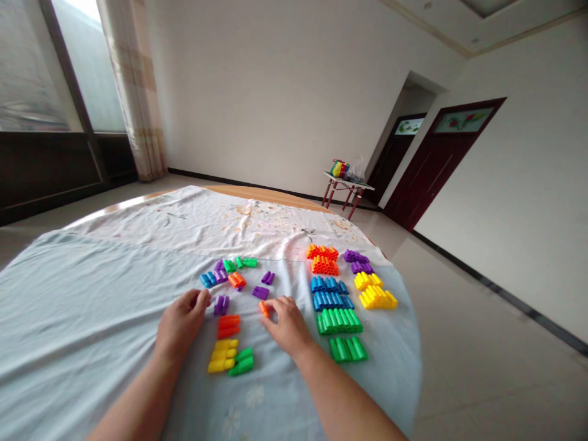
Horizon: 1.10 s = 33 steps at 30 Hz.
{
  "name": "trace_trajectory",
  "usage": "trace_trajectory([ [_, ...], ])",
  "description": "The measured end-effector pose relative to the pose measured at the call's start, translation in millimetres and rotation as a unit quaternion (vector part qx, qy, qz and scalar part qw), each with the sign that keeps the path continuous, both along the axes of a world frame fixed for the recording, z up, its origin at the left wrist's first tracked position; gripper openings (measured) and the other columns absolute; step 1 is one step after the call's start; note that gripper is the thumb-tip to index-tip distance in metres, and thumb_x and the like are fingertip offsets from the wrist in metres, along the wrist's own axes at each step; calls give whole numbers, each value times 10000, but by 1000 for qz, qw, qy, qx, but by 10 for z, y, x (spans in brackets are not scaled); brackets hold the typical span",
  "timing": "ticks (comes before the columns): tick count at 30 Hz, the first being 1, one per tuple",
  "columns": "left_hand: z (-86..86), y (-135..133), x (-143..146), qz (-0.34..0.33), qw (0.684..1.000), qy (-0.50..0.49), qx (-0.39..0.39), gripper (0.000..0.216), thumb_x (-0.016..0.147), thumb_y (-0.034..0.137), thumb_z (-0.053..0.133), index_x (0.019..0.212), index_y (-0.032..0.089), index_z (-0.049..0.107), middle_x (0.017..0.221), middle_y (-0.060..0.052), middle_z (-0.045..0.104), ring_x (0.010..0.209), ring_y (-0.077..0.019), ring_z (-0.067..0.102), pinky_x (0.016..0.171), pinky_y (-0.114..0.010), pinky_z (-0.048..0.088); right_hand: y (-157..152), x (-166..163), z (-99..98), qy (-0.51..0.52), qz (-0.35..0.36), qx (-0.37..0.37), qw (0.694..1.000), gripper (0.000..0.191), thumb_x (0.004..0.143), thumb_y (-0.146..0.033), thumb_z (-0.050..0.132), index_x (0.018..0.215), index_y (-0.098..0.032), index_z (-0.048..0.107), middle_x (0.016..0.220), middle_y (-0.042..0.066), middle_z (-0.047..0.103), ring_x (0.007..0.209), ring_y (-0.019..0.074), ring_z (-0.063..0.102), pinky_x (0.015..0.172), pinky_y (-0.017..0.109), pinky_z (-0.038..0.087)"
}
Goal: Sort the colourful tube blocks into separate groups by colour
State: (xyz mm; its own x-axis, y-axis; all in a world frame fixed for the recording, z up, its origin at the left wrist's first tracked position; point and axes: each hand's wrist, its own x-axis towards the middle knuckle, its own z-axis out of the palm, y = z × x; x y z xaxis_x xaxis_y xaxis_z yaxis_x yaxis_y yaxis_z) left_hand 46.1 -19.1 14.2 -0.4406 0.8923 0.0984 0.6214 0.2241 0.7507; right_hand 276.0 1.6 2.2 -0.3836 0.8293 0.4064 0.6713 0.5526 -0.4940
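My right hand (289, 326) pinches an orange bullet-shaped plastic piece (263, 309) between thumb and fingers, just above the cloth. My left hand (184, 318) rests on the cloth with its fingers curled together; whatever is inside them, if anything, is hidden. Beside its fingertips lie purple pieces (221, 305). Closer to me are joined orange pieces (228, 326), a yellow group (223, 356) and green pieces (242, 361) touching the yellow. Beyond the hands, loose purple pieces (261, 292), blue pieces (207, 280), green pieces (249, 263) and another orange pair (237, 280) are scattered.
Sorted stacks stand on the right: orange (324, 265), blue (333, 300), green (340, 321), purple (362, 267) and yellow (378, 297). A wrinkled cloth (114, 306) covers the round table, whose wooden edge (271, 195) shows at the back. A small side table (349, 182) holds bags.
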Motion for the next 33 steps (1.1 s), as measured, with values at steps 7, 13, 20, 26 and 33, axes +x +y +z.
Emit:
trace_trajectory([
  [7, 36, -32, 17, 1, 1000, 0, 9, 398, 762, 511, 378, 721, 188, 607, 645, -22, 630, 631, -158, 549, 554, -235, 348, -10, 63, 16, 20, 35, -10, 999, 244, 772, -64, 547, 952, -201, 638, 892, 26, 653, 896, 172, 557, 836, 302, 429],
  [13, 25, -25, 20, 4, 1000, -1, 10, 382, 771, 494, 376, 715, 189, 599, 673, -21, 636, 654, -159, 556, 573, -231, 360, 5, 127, 19, 59, 38, 9, 998, 362, 734, 3, 481, 1004, -186, 629, 1031, 56, 620, 1006, 175, 531, 921, 322, 416],
  [20, 48, -31, 17, 1, 1000, -3, 6, 369, 766, 492, 389, 735, 194, 605, 680, -13, 644, 655, -158, 566, 563, -228, 372, -18, 66, -28, 37, -20, 20, 999, 325, 722, -350, 675, 987, -168, 628, 916, 78, 598, 938, 215, 542, 872, 348, 444],
  [26, -13, 12, -37, 5, 1000, 1, -15, 378, 760, 501, 389, 767, 202, 620, 733, -27, 664, 693, -177, 588, 581, -255, 405, -26, 22, -23, 15, 21, 36, 999, 238, 744, -220, 626, 979, -182, 628, 933, 52, 621, 927, 188, 547, 881, 325, 423],
  [33, -7, 41, -60, -7, 1000, -9, 14, 356, 754, 487, 416, 751, 202, 630, 753, -51, 682, 711, -215, 613, 622, -317, 447, -12, 25, -18, 28, 0, 40, 999, 324, 692, -254, 685, 1003, -180, 632, 933, 62, 593, 919, 198, 533, 859, 322, 436],
])
